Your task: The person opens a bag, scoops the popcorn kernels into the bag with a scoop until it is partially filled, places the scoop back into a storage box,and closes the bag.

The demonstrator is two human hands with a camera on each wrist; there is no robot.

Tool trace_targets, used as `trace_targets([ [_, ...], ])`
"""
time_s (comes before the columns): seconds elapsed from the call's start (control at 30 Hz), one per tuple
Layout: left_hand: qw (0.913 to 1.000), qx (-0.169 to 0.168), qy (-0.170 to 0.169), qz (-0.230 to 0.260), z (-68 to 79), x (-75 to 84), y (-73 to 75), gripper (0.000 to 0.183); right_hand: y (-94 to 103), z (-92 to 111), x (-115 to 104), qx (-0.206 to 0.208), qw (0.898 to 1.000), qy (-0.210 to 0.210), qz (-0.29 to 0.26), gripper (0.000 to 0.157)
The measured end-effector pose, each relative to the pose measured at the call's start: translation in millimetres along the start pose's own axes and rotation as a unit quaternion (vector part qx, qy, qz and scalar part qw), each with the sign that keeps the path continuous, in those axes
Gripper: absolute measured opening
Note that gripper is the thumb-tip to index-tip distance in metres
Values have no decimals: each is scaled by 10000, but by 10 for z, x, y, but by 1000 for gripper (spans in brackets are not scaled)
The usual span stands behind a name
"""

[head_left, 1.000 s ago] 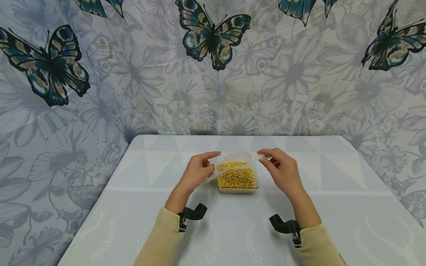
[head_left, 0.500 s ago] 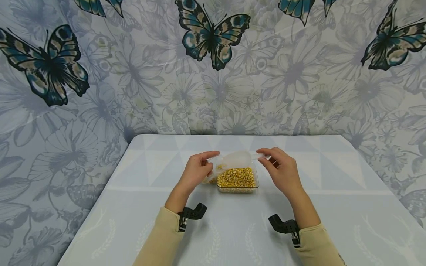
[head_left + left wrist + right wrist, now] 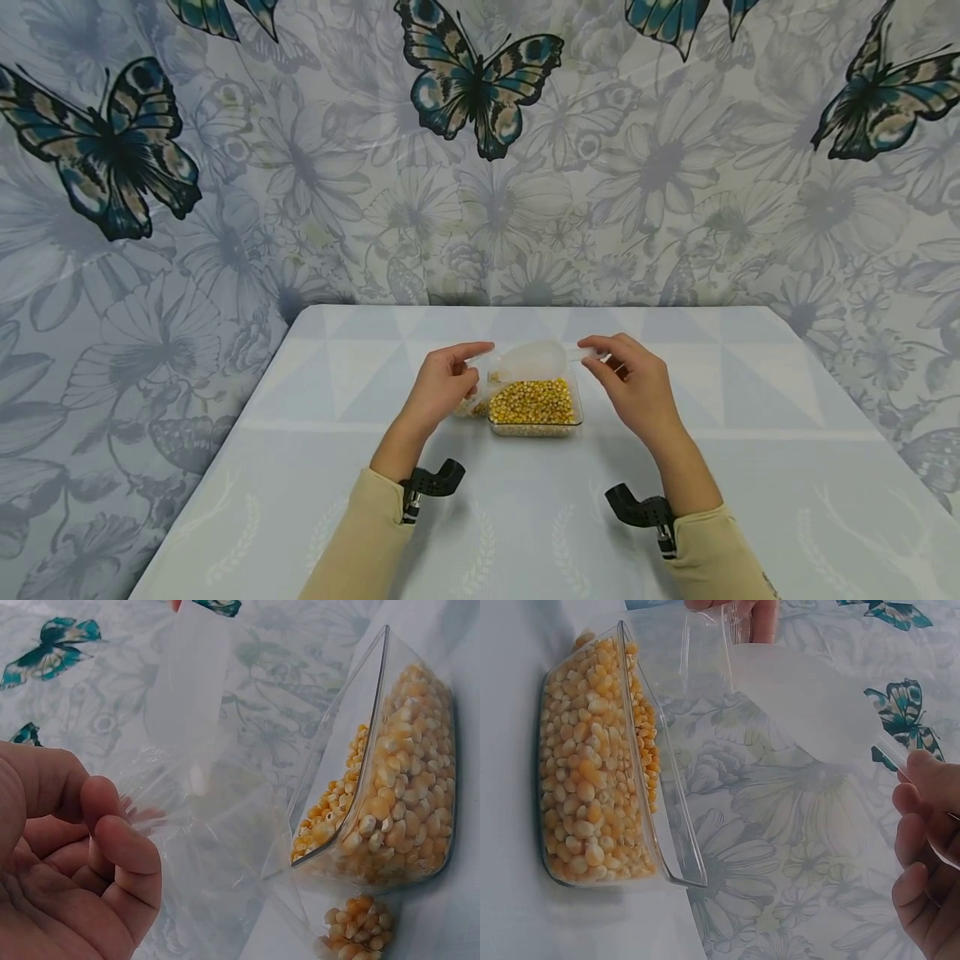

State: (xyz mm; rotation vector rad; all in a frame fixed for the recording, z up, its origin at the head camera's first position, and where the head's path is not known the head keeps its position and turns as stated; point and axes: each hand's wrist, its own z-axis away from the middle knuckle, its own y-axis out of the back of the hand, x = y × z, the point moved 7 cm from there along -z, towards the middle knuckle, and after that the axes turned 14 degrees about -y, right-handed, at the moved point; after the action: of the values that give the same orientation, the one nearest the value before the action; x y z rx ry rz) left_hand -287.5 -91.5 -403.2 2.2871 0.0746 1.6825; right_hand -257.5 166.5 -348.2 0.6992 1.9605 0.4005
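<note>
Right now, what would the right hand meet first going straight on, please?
Past the white scoop it holds, the right hand would probably meet the plastic bag first, though depth is unclear.

Dish (image 3: 535, 429) on the worktop (image 3: 480, 517), straight ahead of you, kernels (image 3: 532, 402) in it. Bag (image 3: 210, 862) just to its left — more kernels (image 3: 358, 928) in the bottom, top at your left grip (image 3: 446, 379). Scoop (image 3: 534, 360) higher than the dish, between your grips — handle at the right one (image 3: 633, 375). Wall (image 3: 667, 167) behind.

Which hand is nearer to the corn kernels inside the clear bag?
Left. The left hand pinches the clear bag above those corn kernels; the right hand is farther off, to the right of the glass container.
</note>
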Motion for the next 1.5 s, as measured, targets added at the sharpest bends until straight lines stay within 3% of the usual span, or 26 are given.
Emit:
trace_targets([
  [0.33,9999,55,-91,6,13,13,28,51,-6,-4,41,-9,10000,66,43,24],
  [0.93,9996,284,12,-21,7,-31,142,52,94,-45,221,-3,9989,-375,-275,22],
  [1.5,9993,380,66,-22,6,-31,196,50,151,-76,419,-219,9974,-678,-53,19],
])
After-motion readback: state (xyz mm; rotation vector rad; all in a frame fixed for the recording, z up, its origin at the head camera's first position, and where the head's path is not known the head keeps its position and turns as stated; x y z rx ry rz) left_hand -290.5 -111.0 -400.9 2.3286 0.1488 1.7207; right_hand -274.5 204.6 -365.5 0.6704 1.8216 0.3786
